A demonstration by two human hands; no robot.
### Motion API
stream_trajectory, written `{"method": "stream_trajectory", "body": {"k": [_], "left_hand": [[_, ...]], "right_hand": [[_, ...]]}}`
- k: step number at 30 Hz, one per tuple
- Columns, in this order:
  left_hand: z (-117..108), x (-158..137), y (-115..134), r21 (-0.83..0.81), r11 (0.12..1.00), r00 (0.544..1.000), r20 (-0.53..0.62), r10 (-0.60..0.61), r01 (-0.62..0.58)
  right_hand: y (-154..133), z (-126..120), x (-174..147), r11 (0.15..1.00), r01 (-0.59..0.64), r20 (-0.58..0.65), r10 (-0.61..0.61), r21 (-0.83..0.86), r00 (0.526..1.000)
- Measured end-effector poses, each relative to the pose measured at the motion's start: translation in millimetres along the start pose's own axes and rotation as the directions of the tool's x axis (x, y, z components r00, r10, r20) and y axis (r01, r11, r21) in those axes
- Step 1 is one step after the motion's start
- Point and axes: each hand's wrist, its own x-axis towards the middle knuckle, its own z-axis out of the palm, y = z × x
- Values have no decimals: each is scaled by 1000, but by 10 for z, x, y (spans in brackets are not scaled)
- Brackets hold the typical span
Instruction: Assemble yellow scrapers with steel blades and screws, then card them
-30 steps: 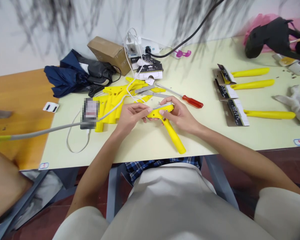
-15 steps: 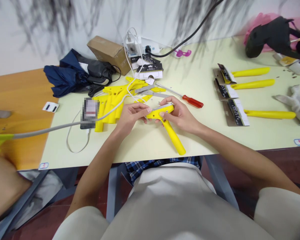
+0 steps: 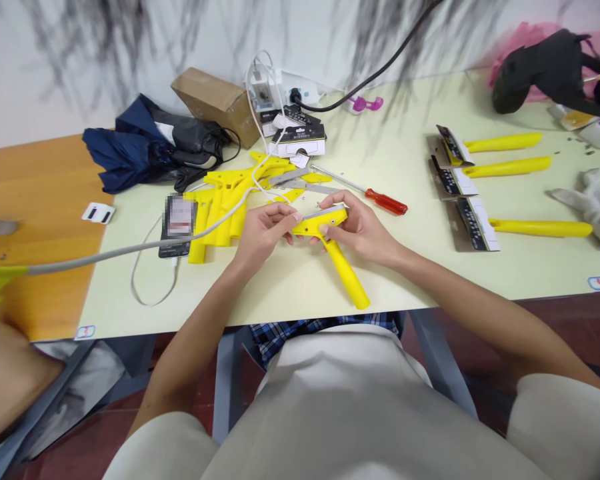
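Left hand (image 3: 260,239) and right hand (image 3: 363,230) are pinching one yellow tool (image 3: 349,273) by its head, over the cream table (image 3: 280,293). Table is adjoining an orange surface (image 3: 35,180), facing a white wall (image 3: 20,100). Three packs (image 3: 480,225) are lying at right, yellow handles (image 3: 540,228) protruding. Brown box (image 3: 213,100) is resting behind, contents hidden.

The held tool's handle (image 3: 347,273) looks smooth plastic, the box (image 3: 214,103) matt cardboard.
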Motion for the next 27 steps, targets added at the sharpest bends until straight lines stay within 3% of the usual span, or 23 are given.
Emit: {"method": "stream_trajectory", "body": {"k": [10, 19, 27], "left_hand": [[24, -20, 27, 14, 1000, 1000, 5, 24, -24], [110, -7, -44, -7, 993, 984, -134, 119, -121], [134, -25, -67, -84, 993, 981, -183, 66, -82]], "right_hand": [[41, -5, 1, 1000, 19, -30, -18, 11, 999], [53, -10, 18, 998, 56, -110, -52, 35, 993], [84, 10, 10, 997, 48, -75, -44, 57, 996]]}}
